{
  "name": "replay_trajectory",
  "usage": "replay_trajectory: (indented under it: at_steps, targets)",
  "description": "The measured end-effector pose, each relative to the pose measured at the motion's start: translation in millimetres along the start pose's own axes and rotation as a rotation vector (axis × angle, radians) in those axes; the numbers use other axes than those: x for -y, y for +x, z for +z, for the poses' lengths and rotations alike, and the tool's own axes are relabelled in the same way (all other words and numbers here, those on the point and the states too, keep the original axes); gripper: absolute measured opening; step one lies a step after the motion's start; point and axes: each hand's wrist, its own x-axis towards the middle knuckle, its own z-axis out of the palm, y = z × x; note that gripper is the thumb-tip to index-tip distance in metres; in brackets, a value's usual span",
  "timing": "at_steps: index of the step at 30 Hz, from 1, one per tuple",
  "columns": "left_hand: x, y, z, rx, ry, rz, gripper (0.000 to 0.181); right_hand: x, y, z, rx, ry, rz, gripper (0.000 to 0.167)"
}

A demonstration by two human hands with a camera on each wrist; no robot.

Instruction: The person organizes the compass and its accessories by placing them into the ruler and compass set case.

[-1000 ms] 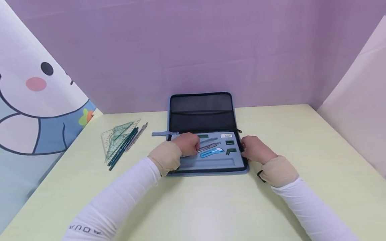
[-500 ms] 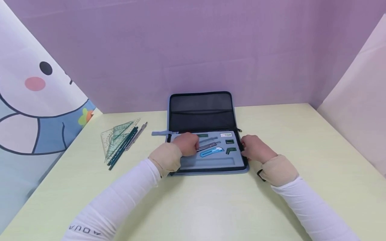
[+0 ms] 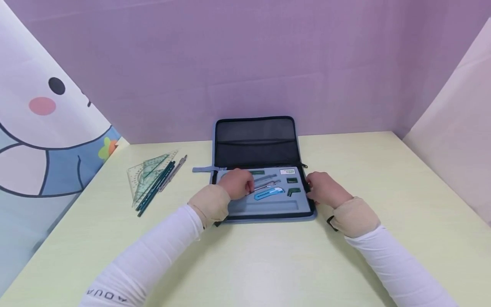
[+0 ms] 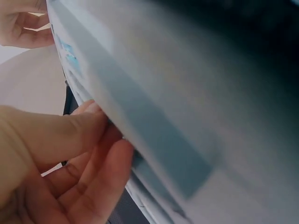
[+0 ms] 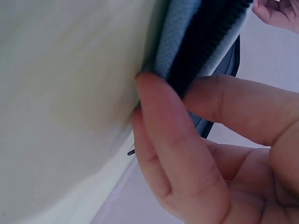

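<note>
An unzipped zip case (image 3: pixel 255 143) lies spread on the table, its dark lid leaning up at the back. In its grey foam insert, my left hand (image 3: pixel 236 184) pinches the near end of a slim silver compass (image 3: pixel 268 185); the left wrist view shows thumb and fingertips (image 4: pixel 124 151) together at a slot, the gripped end mostly hidden. A light-blue utility knife (image 3: pixel 269 193) sits in front of the compass. My right hand (image 3: pixel 326 188) grips the case's right edge, with the thumb on the zipper side (image 5: pixel 187 51) and fingers outside.
Clear green set squares (image 3: pixel 147 175), dark green pencils (image 3: pixel 156 189) and another silver compass (image 3: pixel 172 173) lie on the table (image 3: pixel 245 264) left of the case. Small green pieces (image 3: pixel 293 191) and a white eraser (image 3: pixel 287 172) fill other slots. A purple backdrop (image 3: pixel 245 68) stands behind.
The silver compass under my left hand has shifted slightly and tilts a little differently in its slot. My right hand stays on the case edge.
</note>
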Motion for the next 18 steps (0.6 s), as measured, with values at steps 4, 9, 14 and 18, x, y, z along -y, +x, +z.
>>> replay_trajectory:
  at_steps: [4,9,14,18]
  targets:
    - [0.8,-0.8,1.0,-0.016,-0.025,0.019,0.015,-1,-0.9,0,-0.002,-0.002,-0.003,0.033]
    - [6.1,-4.3,-1.6,-0.043,-0.042,0.113,0.015,-2,-2.7,0,0.003,0.001,-0.001,0.035]
    - [26.1,-14.4,-13.5,-0.122,-0.033,0.099,0.012,-2,-1.7,0,0.005,-0.006,-0.032,0.034]
    - [46.6,-25.3,-26.3,-0.154,-0.023,0.034,0.009,-1,-1.6,0,-0.003,-0.012,-0.043,0.033]
